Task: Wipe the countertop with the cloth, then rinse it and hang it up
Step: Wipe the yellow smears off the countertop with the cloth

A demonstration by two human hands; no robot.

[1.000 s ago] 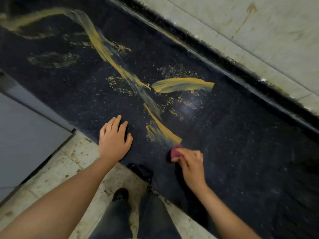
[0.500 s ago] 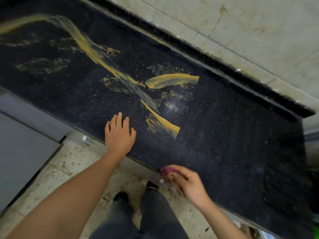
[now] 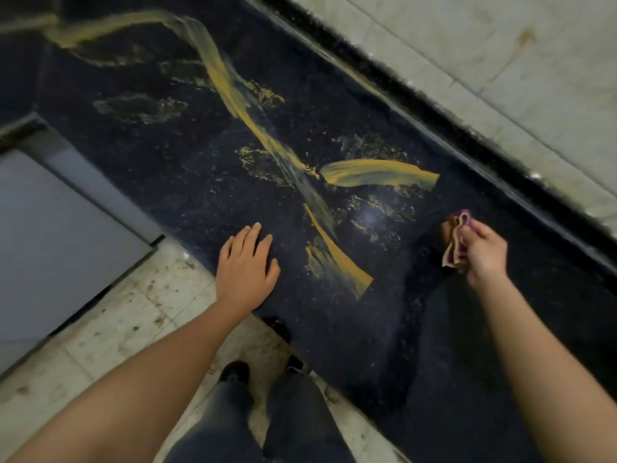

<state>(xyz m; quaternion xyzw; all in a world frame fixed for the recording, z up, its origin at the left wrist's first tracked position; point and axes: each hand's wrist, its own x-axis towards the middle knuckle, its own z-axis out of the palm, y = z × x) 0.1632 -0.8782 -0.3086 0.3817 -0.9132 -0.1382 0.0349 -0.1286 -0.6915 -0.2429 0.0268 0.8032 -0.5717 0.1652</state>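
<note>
Gripping a bunched purple cloth, the right hand has its fingers curled round the fabric, and loose folds stick out on the side facing the left hand. The cloth sits over the dark speckled surface, but whether it touches the stone or hangs just above it cannot be told; a dark shadow lies under and beside it.

The left hand lies palm down on the surface near its front edge, fingers straight and slightly spread, holding nothing.

Between the two hands runs a short yellow smear, slanting from near the left hand's fingertips toward the front edge. Beyond the right hand, on its inner side, lies a broad curved yellow stroke, with thin yellow specks scattered between that stroke and the cloth. A long yellow streak winds away from the area ahead of the left hand toward the far end of the surface.

Past the right hand a black raised rim borders the surface, and pale wall tiles rise behind it. Outside the left hand are a grey cabinet door and a stained tiled floor. Below both forearms show dark trousers and a black shoe.
</note>
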